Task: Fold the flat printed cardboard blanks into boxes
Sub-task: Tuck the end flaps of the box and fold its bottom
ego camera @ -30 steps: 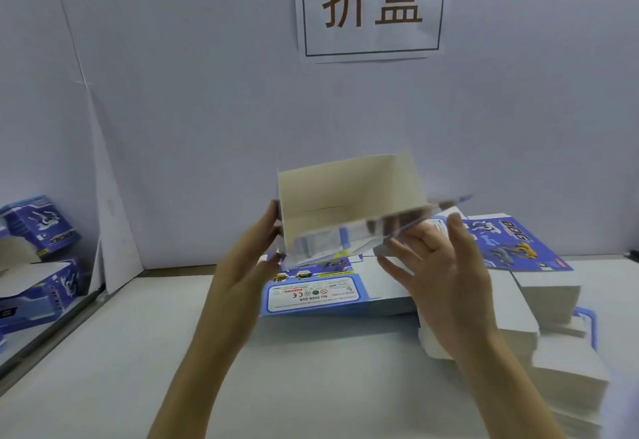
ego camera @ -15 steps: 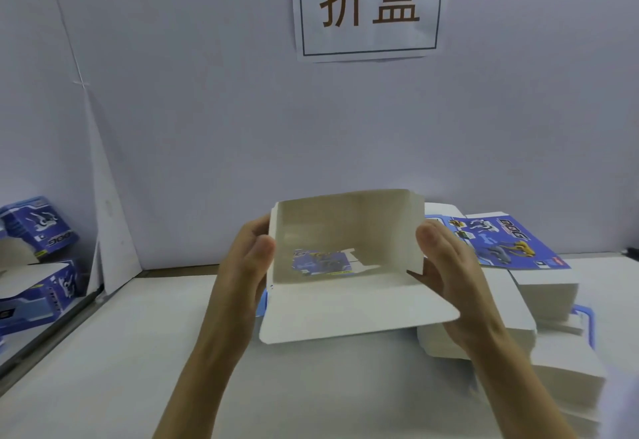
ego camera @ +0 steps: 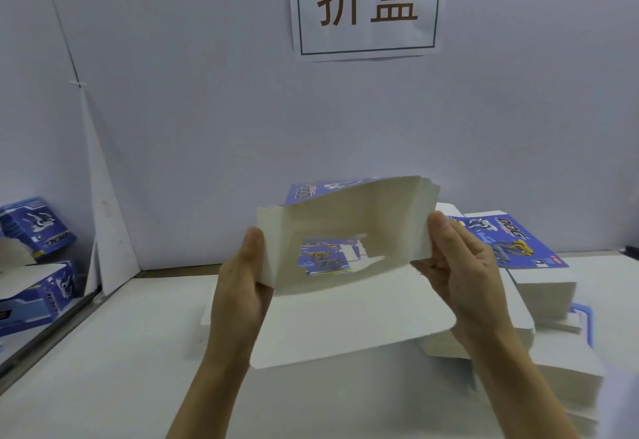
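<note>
I hold a half-formed cardboard box (ego camera: pixel 345 317) in the air over the table, its open end and plain white inside facing me. A long white flap hangs down toward me. Through a clear window in its far wall I see blue printed card. My left hand (ego camera: pixel 242 279) grips the box's left side, thumb on the front edge. My right hand (ego camera: pixel 456 265) grips the right side, thumb on the wall. A stack of flat blue printed blanks (ego camera: pixel 511 248) lies behind my right hand.
Piles of white-side-up blanks (ego camera: pixel 553 362) spread along the table's right side. Finished blue boxes (ego camera: pixel 34 231) sit in a heap at the far left beyond the table edge. A paper sign (ego camera: pixel 366 6) hangs on the wall ahead.
The box has turned from tilted up to open end facing me, and the long flap has dropped down. Both hands moved to its sides, and the box now sits wider open.
</note>
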